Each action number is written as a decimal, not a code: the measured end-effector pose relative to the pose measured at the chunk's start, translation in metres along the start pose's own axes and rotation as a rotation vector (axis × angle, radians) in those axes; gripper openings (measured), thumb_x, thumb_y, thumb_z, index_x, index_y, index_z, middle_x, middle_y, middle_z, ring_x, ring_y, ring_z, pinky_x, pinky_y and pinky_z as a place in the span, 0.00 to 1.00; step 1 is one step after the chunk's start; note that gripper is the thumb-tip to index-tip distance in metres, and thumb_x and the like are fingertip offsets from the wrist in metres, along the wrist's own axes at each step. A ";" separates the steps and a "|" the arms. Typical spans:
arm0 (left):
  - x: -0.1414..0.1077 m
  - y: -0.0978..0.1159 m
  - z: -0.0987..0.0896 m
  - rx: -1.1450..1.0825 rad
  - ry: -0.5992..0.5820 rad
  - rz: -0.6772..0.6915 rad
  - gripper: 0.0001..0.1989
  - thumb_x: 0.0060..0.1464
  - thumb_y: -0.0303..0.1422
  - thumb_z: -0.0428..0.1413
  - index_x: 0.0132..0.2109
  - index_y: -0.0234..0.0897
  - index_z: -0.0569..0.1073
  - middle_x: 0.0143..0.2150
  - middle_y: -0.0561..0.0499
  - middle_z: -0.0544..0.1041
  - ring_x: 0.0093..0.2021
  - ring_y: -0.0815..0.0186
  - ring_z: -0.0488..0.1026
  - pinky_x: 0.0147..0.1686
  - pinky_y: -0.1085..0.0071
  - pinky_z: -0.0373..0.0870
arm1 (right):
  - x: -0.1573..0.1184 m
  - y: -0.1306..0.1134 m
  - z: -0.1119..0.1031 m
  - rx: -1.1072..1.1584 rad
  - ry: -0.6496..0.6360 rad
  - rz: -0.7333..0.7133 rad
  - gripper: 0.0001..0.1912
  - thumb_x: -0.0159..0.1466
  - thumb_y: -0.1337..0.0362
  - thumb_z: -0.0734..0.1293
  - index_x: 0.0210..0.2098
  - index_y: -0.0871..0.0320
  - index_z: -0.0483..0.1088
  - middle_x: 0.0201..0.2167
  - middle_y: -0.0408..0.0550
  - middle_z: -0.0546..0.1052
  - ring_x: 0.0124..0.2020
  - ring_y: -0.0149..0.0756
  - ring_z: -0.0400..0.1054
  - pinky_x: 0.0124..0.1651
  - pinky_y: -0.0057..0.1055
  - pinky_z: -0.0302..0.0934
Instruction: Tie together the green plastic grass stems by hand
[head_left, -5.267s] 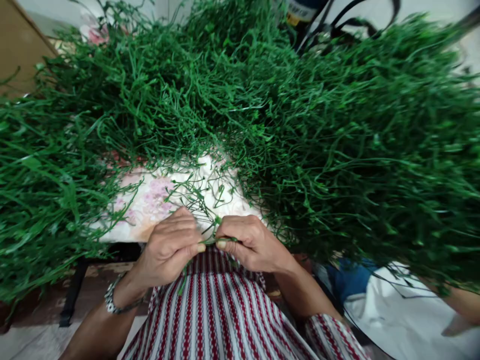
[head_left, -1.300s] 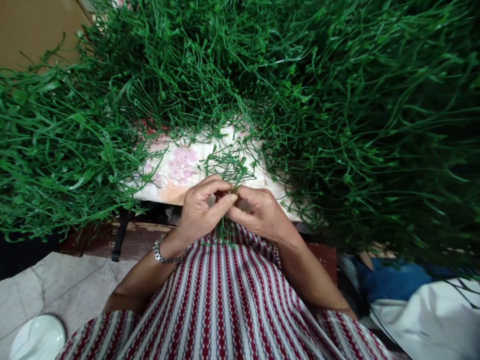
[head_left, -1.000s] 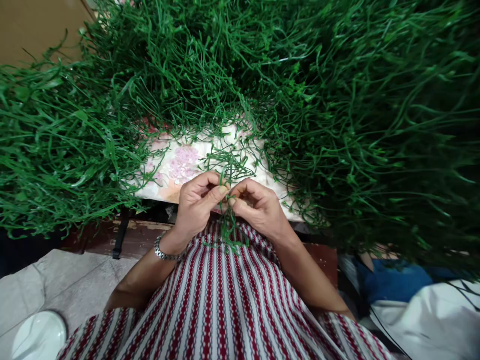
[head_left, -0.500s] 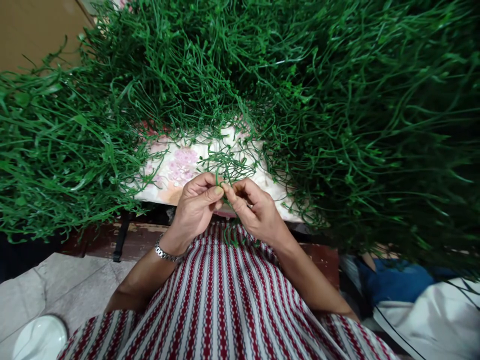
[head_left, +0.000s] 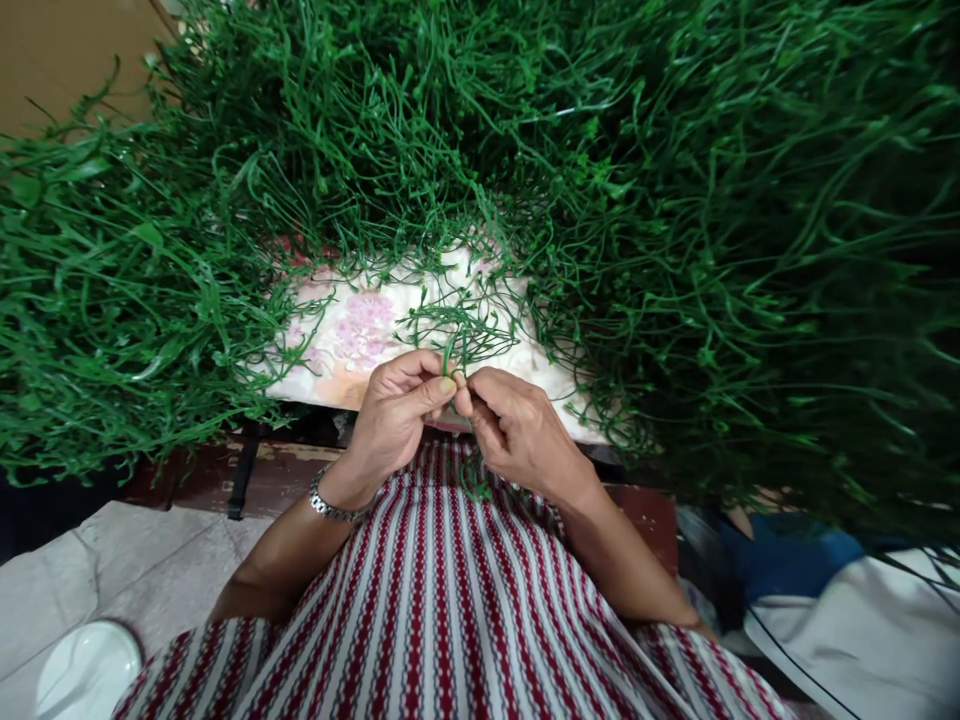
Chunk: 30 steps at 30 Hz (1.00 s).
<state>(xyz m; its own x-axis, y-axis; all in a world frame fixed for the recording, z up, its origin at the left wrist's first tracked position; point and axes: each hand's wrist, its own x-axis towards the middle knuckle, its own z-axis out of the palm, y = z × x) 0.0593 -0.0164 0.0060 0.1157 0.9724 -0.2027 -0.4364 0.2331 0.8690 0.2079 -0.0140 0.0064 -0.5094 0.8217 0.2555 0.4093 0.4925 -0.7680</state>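
Observation:
Thin green stems (head_left: 469,335) with small tips fan out from between my hands over a white cloth (head_left: 364,325) with pink flowers. My left hand (head_left: 397,405), with a metal watch at its wrist, pinches the stems between thumb and forefinger. My right hand (head_left: 517,425) meets it, fingers curled and pressed together at the lower part of the stems. What exactly lies between the right fingertips is hidden. Below the hands, a few green ends hang in front of the striped garment (head_left: 450,580).
Large heaps of green strands (head_left: 120,290) surround the cloth left, behind and right. A worn dark-red wooden edge (head_left: 202,480) runs in front. A white round object (head_left: 88,670) is at the lower left. Blue and white fabric (head_left: 847,620) lies lower right.
My right hand has turned over somewhat, with its fingers curled further and its knuckles more upward. Both hands and the pinched stems have shifted slightly right.

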 end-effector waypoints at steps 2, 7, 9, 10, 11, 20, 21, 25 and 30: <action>0.000 0.002 0.001 -0.035 -0.036 -0.025 0.08 0.44 0.30 0.61 0.26 0.33 0.69 0.20 0.53 0.72 0.18 0.75 0.63 0.18 0.78 0.54 | 0.001 0.002 -0.001 0.066 -0.001 -0.025 0.10 0.63 0.71 0.57 0.26 0.58 0.59 0.22 0.41 0.61 0.25 0.28 0.55 0.30 0.27 0.50; 0.002 0.010 0.004 -0.137 -0.045 -0.128 0.12 0.39 0.33 0.63 0.23 0.33 0.68 0.14 0.57 0.65 0.15 0.77 0.58 0.17 0.77 0.50 | 0.002 0.010 0.003 0.317 -0.008 -0.049 0.09 0.63 0.67 0.60 0.27 0.59 0.65 0.22 0.42 0.64 0.26 0.28 0.59 0.31 0.26 0.54; 0.003 0.011 0.004 -0.159 -0.038 -0.172 0.12 0.37 0.33 0.64 0.23 0.33 0.68 0.14 0.57 0.63 0.14 0.78 0.55 0.17 0.77 0.46 | 0.002 0.012 0.005 0.397 0.001 -0.058 0.09 0.63 0.65 0.61 0.27 0.60 0.66 0.23 0.42 0.65 0.26 0.28 0.60 0.31 0.26 0.55; 0.003 0.011 0.004 -0.166 -0.043 -0.186 0.11 0.37 0.33 0.64 0.23 0.33 0.69 0.13 0.57 0.63 0.14 0.78 0.53 0.17 0.76 0.44 | 0.002 0.013 0.006 0.427 0.002 -0.062 0.08 0.63 0.65 0.61 0.28 0.60 0.67 0.23 0.42 0.66 0.26 0.28 0.61 0.31 0.26 0.55; 0.003 0.012 0.004 -0.170 -0.050 -0.194 0.11 0.37 0.33 0.63 0.23 0.32 0.69 0.13 0.57 0.62 0.14 0.78 0.52 0.17 0.76 0.42 | 0.002 0.014 0.006 0.451 -0.001 -0.066 0.08 0.62 0.65 0.62 0.28 0.60 0.67 0.23 0.42 0.66 0.27 0.28 0.61 0.31 0.26 0.56; 0.002 0.009 0.003 -0.177 -0.028 -0.208 0.13 0.34 0.35 0.64 0.20 0.33 0.68 0.12 0.58 0.58 0.13 0.79 0.47 0.18 0.75 0.42 | 0.001 0.012 0.007 0.505 -0.034 -0.030 0.11 0.63 0.61 0.62 0.29 0.61 0.71 0.23 0.44 0.69 0.26 0.28 0.63 0.31 0.27 0.57; 0.001 0.009 0.003 -0.182 -0.021 -0.200 0.13 0.34 0.35 0.64 0.20 0.33 0.68 0.12 0.58 0.57 0.13 0.79 0.47 0.18 0.74 0.41 | 0.001 0.012 0.007 0.514 -0.035 -0.031 0.11 0.63 0.61 0.62 0.29 0.61 0.71 0.23 0.44 0.69 0.26 0.29 0.63 0.31 0.27 0.57; -0.002 0.007 0.004 -0.234 -0.020 -0.165 0.11 0.37 0.34 0.63 0.21 0.33 0.68 0.13 0.59 0.57 0.14 0.78 0.47 0.18 0.74 0.41 | 0.000 0.013 0.009 0.543 -0.036 -0.055 0.09 0.63 0.64 0.62 0.30 0.61 0.71 0.24 0.44 0.69 0.26 0.28 0.63 0.31 0.27 0.57; -0.004 0.005 0.003 -0.249 -0.014 -0.142 0.13 0.37 0.35 0.62 0.20 0.34 0.66 0.12 0.59 0.55 0.14 0.78 0.46 0.18 0.74 0.43 | -0.001 0.010 0.009 0.571 -0.017 -0.032 0.09 0.63 0.63 0.62 0.30 0.61 0.71 0.24 0.45 0.69 0.26 0.29 0.63 0.31 0.28 0.58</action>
<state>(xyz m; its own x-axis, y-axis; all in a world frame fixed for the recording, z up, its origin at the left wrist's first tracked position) 0.0594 -0.0193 0.0127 0.2034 0.9299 -0.3066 -0.6202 0.3647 0.6945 0.2050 -0.0123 -0.0068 -0.5288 0.8018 0.2784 -0.0786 0.2803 -0.9567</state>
